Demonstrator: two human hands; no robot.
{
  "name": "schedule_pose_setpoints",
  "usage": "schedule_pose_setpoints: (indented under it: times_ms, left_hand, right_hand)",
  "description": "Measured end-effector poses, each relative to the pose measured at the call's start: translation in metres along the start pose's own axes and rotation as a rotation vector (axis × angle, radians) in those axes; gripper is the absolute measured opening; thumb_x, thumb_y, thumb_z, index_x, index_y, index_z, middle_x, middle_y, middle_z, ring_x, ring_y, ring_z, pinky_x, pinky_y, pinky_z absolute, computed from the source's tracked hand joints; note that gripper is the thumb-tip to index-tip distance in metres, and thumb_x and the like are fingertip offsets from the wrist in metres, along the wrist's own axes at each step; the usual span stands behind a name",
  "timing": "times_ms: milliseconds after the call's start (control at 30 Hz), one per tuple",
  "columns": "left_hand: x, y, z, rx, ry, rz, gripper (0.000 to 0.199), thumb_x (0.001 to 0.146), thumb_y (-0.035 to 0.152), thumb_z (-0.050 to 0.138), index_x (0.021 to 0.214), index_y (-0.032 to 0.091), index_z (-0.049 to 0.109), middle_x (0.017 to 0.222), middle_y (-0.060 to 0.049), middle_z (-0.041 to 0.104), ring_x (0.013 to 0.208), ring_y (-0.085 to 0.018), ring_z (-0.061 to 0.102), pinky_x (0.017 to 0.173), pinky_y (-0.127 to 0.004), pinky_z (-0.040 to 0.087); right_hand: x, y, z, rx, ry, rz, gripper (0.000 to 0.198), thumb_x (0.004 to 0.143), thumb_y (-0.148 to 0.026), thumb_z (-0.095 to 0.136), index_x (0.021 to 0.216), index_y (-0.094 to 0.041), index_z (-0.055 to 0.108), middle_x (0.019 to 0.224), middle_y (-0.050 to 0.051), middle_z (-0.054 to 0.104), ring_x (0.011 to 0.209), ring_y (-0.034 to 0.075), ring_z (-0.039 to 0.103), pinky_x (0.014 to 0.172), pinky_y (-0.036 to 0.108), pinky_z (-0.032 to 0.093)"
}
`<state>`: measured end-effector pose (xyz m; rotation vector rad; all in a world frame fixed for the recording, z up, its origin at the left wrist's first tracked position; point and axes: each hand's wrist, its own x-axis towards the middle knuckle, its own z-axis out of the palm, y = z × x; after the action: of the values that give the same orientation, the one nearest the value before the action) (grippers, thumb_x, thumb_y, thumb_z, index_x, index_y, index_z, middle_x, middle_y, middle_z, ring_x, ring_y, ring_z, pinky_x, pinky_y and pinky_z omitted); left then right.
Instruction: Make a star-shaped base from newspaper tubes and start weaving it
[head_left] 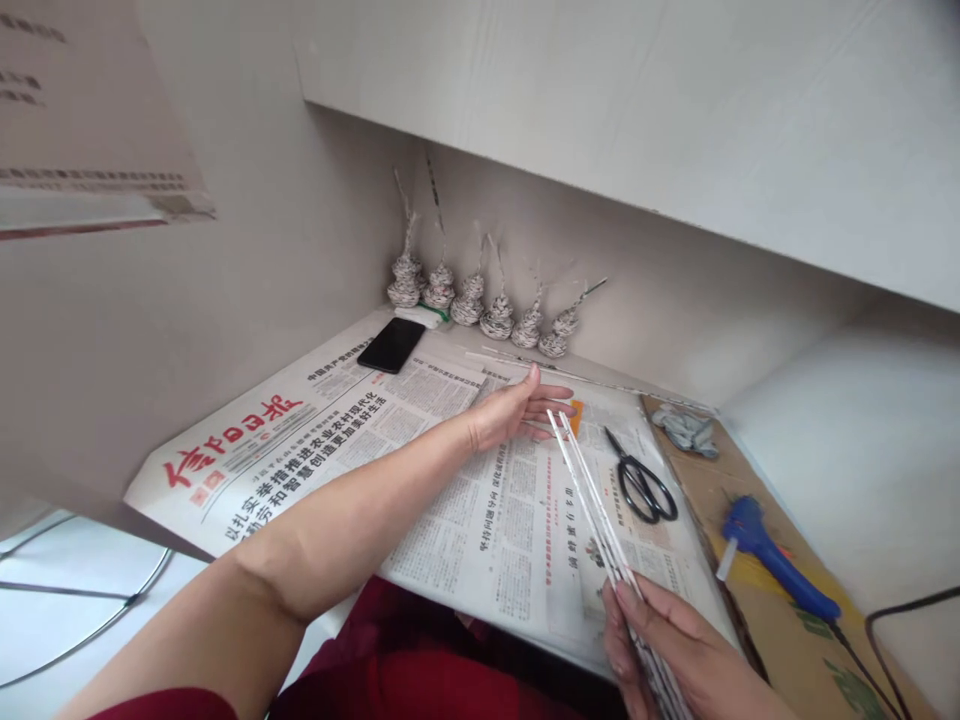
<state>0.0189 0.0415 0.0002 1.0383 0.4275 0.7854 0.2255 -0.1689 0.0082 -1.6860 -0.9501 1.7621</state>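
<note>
Several thin rolled newspaper sticks (596, 500) are gripped in my right hand (664, 635) at the lower right, slanting up and to the left. My left hand (521, 408) reaches over the newspaper (450, 520) with its fingers stretched out and nothing in them. The sticks' upper ends come close to those fingertips; whether they touch I cannot tell. Behind the fingers shows a small orange patch (576, 416). Black-handled scissors (641, 488) lie on the newspaper to the right of the sticks.
Several woven gourd-shaped pieces (497, 316) stand along the back wall, with long paper sticks (592, 378) before them. A black phone (391, 345) lies at the back left. On cardboard (787, 650) at right are a blue glue gun (780, 560), its cord and a crumpled grey cloth (686, 430).
</note>
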Motion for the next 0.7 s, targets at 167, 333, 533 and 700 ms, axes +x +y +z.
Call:
schedule_pose_setpoints:
  times_ms: [167, 333, 533, 700]
  left_hand:
    - [-0.001, -0.01, 0.007, 0.018, -0.022, -0.062, 0.042, 0.09, 0.046, 0.064, 0.119, 0.016, 0.067, 0.122, -0.018, 0.069, 0.101, -0.022, 0.07, 0.071, -0.026, 0.054]
    - [-0.003, -0.019, 0.017, -0.078, -0.097, -0.145, 0.032, 0.093, 0.036, 0.062, 0.115, 0.013, 0.068, 0.119, -0.019, 0.07, 0.097, -0.019, 0.072, 0.076, -0.026, 0.057]
    - [-0.008, -0.017, 0.022, -0.158, -0.109, -0.152, 0.027, 0.094, 0.032, 0.061, 0.113, 0.015, 0.066, 0.122, -0.017, 0.069, 0.096, -0.022, 0.073, 0.077, -0.033, 0.059]
    - [-0.007, -0.017, 0.023, -0.192, -0.099, -0.134, 0.022, 0.092, 0.033, 0.064, 0.101, 0.013, 0.065, 0.113, -0.017, 0.072, 0.09, -0.023, 0.075, 0.073, -0.034, 0.061]
  right_hand:
    - [-0.002, -0.004, -0.003, -0.063, 0.085, -0.079, 0.046, 0.084, -0.066, 0.06, 0.083, -0.02, 0.051, 0.065, -0.003, 0.06, 0.047, 0.009, 0.056, 0.043, 0.021, 0.04]
    - [0.003, 0.002, 0.002, -0.068, 0.072, -0.082, 0.049, 0.084, -0.068, 0.059, 0.082, -0.02, 0.051, 0.065, -0.003, 0.061, 0.046, 0.01, 0.056, 0.043, 0.022, 0.041]
    - [0.01, 0.006, 0.006, -0.067, 0.071, -0.079, 0.047, 0.085, -0.067, 0.058, 0.086, -0.02, 0.052, 0.066, -0.003, 0.061, 0.046, 0.01, 0.057, 0.043, 0.022, 0.042]
    - [0.013, 0.005, 0.006, -0.071, 0.051, -0.066, 0.05, 0.084, -0.069, 0.058, 0.087, -0.019, 0.053, 0.066, -0.003, 0.061, 0.047, 0.01, 0.058, 0.043, 0.021, 0.042]
